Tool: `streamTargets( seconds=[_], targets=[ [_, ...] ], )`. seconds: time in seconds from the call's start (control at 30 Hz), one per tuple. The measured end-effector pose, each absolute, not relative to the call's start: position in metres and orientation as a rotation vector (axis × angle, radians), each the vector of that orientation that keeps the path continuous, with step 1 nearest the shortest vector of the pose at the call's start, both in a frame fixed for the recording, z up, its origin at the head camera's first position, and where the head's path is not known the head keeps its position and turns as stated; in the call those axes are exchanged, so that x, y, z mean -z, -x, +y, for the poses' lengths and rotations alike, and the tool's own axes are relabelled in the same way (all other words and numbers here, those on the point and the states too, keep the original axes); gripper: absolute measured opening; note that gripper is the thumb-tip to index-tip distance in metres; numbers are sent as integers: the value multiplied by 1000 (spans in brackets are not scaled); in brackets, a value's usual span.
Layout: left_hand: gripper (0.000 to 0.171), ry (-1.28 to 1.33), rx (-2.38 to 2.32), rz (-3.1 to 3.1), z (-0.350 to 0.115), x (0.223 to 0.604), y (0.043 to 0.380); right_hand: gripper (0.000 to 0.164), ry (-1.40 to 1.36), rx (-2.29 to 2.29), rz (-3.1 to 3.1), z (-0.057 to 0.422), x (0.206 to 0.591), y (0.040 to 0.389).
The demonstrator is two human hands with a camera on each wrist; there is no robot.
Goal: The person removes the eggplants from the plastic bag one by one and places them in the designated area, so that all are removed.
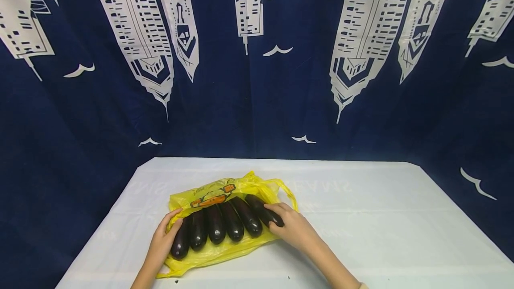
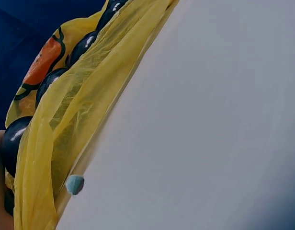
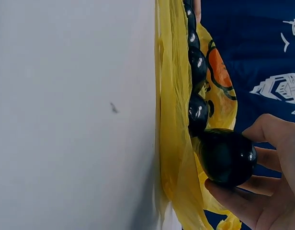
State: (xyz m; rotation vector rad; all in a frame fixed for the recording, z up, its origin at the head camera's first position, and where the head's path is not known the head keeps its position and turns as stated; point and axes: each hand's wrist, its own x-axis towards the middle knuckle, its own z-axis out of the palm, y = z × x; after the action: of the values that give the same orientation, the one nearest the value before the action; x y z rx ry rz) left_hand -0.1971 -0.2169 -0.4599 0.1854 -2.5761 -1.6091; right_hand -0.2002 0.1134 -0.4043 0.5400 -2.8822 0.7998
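Several dark purple eggplants (image 1: pixel 217 226) lie side by side in the mouth of a yellow plastic bag (image 1: pixel 225 253), their rounded ends toward me. My right hand (image 1: pixel 291 224) grips the rightmost eggplant (image 1: pixel 273 217), thumb and fingers on opposite sides of its end; the right wrist view shows this eggplant (image 3: pixel 227 157) standing out from the row. At the bag's left edge, my left hand (image 1: pixel 162 235) holds the yellow plastic, with its thumb against the leftmost eggplant (image 1: pixel 180 242). Only a sliver of that hand (image 2: pixel 0 191) appears in the left wrist view.
The bag rests on a white-covered table (image 1: pixel 381 222). One bag handle (image 1: pixel 287 191) loops out at the right. Small dark specks (image 1: pixel 176 281) dot the cover near the front. Behind hangs a navy cloth (image 1: pixel 249 101) printed with white buildings and birds.
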Motion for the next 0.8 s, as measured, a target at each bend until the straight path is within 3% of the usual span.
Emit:
streamTargets(
  seconds=[0.8],
  targets=[
    [56, -216, 1606, -2586, -217, 460, 198, 42, -521, -725, -2789, 121, 402, 172]
  ],
)
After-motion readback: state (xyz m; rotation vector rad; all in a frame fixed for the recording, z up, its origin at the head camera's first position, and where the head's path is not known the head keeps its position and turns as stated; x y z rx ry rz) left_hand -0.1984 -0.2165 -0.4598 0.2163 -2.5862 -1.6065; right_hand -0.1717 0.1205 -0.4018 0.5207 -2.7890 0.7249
